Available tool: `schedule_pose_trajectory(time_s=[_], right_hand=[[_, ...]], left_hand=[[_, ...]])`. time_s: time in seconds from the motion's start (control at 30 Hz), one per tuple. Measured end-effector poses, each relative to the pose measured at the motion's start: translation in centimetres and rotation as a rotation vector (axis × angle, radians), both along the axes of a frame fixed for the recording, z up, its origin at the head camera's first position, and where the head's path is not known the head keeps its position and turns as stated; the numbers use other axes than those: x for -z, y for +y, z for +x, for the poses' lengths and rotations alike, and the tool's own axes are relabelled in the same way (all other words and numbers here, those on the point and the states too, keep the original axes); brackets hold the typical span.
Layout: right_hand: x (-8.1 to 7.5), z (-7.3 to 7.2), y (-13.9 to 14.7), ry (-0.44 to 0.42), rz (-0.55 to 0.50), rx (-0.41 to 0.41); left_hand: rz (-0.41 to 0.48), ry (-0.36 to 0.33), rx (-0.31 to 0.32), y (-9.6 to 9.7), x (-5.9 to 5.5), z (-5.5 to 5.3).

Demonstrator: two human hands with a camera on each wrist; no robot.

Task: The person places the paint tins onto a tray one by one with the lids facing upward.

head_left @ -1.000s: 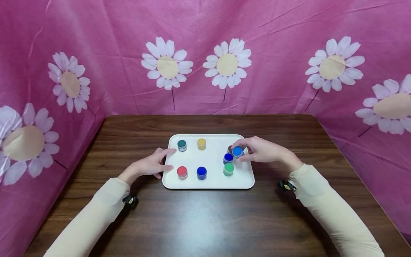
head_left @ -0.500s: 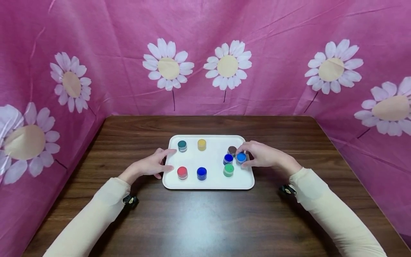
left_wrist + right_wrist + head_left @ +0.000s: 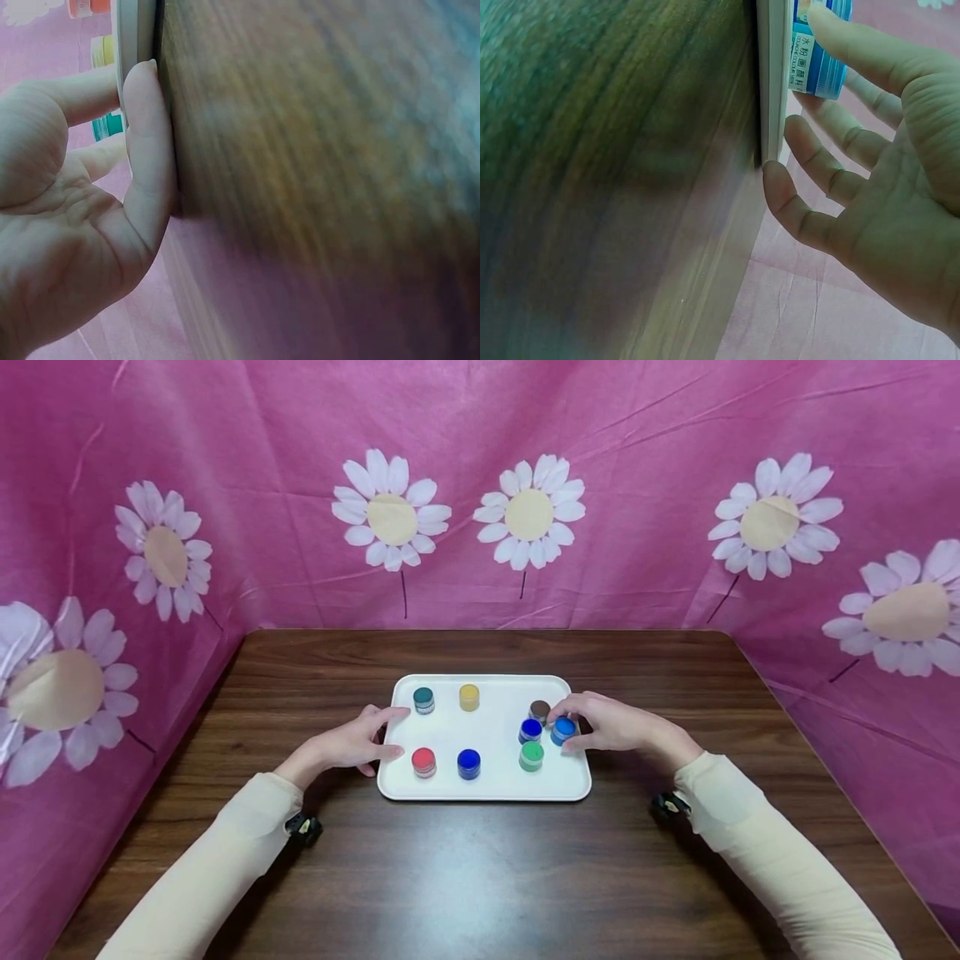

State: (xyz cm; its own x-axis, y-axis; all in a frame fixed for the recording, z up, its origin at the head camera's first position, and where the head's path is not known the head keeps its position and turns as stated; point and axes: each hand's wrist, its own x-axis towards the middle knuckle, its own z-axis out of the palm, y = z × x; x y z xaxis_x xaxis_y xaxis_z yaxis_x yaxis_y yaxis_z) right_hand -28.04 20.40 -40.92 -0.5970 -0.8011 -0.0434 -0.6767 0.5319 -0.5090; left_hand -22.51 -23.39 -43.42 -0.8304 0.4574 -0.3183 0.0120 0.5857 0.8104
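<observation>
My right hand [image 3: 618, 723] pinches a light blue paint jar [image 3: 563, 732] between thumb and fingers, down at the right side of a white tray [image 3: 495, 789]. In the right wrist view the thumb covers part of the blue jar [image 3: 821, 64], whose printed label shows. Left of it stand a brown-topped jar [image 3: 539, 711], a dark blue jar [image 3: 530, 732] and a green jar [image 3: 531, 757], close together. My left hand [image 3: 341, 745] rests at the tray's left rim, fingers reaching over it. The left wrist view shows one finger along the tray's side [image 3: 135, 34].
On the tray's left half are a dark green jar [image 3: 423, 700], a yellow jar [image 3: 469, 697], a red jar [image 3: 423, 763] and another dark blue jar [image 3: 468, 765]. The tray lies on a brown wooden table [image 3: 465, 877]. Pink cloth [image 3: 300, 460] with daisies hangs behind and at both sides.
My right hand has brought the light blue jar down and slightly right, uncovering the brown-topped jar, then stayed nearly still. The left hand keeps its place at the rim.
</observation>
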Motion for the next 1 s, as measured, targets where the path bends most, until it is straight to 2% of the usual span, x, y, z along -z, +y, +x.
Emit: schedule_pose_trajectory(time_s=[0.27, 0.63, 0.77, 0.87, 0.93, 1.0], right_hand=[[0.3, 0.0, 0.3, 0.0, -0.015, 0.003], [0.9, 0.7, 0.7, 0.009, 0.014, 0.013], [0.7, 0.8, 0.7, -0.005, 0.032, 0.023], [0.1, 0.6, 0.6, -0.023, 0.019, 0.011], [-0.6, 0.4, 0.6, -0.024, -0.017, 0.009], [-1.5, 0.1, 0.9, -0.012, -0.063, 0.033]], left_hand=[[-0.006, -0.001, 0.0, 0.1, -0.1, -0.2], [-0.008, -0.009, 0.025, 0.8, 0.0, -0.3], [-0.028, -0.022, 0.039, 0.8, -0.6, -0.6], [-0.077, -0.022, 0.054, 0.6, -1.3, -0.9], [-0.135, 0.009, 0.08, 0.4, -1.9, -1.0], [-0.182, 0.094, 0.125, 0.0, -2.4, -1.0]])
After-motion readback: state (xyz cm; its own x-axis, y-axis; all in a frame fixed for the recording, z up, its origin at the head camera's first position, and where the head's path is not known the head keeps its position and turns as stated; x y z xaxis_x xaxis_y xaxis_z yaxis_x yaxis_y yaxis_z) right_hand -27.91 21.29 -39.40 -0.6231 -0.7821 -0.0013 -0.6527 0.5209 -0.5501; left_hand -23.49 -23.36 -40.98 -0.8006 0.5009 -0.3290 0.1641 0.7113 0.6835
